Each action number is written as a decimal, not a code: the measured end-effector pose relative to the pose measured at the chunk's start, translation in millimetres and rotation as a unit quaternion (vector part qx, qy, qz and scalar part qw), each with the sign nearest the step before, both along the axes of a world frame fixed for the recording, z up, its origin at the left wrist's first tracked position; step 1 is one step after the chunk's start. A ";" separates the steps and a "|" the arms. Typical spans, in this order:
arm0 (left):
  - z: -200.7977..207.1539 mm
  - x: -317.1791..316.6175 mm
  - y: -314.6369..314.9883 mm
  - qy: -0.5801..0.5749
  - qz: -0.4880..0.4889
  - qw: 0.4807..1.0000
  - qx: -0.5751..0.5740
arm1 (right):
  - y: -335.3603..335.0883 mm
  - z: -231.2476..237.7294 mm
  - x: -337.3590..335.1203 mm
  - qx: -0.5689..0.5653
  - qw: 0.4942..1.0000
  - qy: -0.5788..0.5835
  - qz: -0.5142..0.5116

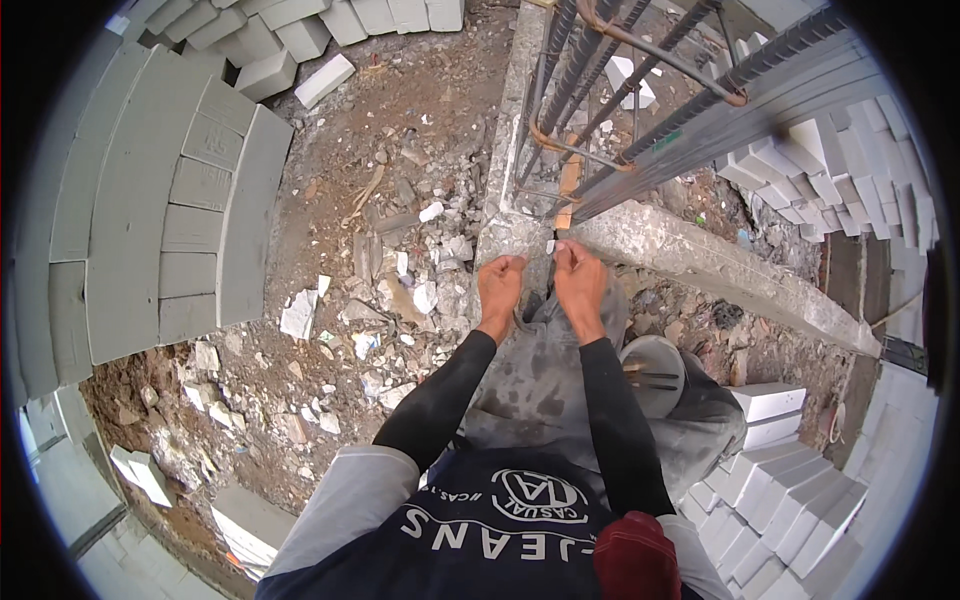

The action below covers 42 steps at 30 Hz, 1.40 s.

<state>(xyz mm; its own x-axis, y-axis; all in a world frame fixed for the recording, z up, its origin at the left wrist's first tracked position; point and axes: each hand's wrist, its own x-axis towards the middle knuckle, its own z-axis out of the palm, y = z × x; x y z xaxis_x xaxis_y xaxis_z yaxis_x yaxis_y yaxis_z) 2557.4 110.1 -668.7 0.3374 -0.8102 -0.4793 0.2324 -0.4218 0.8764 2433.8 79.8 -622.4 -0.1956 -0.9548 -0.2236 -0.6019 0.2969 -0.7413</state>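
Both my hands are held close together in front of my knees, above a concrete ground beam (508, 238). My left hand (499, 292) has its thumb and fingers pinched together; whatever is between them is too small to make out. My right hand (580, 288) pinches too, with a small white piece (550, 246) at its fingertips. Just beyond the hands rises a column cage of ribbed steel bars (690, 110) tied with rusty stirrups. An orange-brown strip (568, 185) stands at its foot.
A grey bucket (652, 372) with dark prongs showing inside is beside my right knee. A block wall (190, 200) stands at left, with loose blocks (325, 80) beyond. Blocks are stacked at right (800, 170) and lower right (780, 500). Rubble (400, 290) covers the ground.
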 end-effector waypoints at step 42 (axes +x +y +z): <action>24.5 285.9 -9.6 -0.537 -0.137 0.832 -0.037 | -15.5 13.4 83.6 0.017 0.992 -0.121 0.035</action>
<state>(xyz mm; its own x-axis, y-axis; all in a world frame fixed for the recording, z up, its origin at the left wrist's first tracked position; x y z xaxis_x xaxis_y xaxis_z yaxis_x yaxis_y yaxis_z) 2843.2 100.5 -644.2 0.3362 -0.9411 0.0344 -0.7971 -0.2649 0.5426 2517.5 64.3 -609.0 -0.0654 -0.9552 -0.2885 -0.4268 0.2881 -0.8572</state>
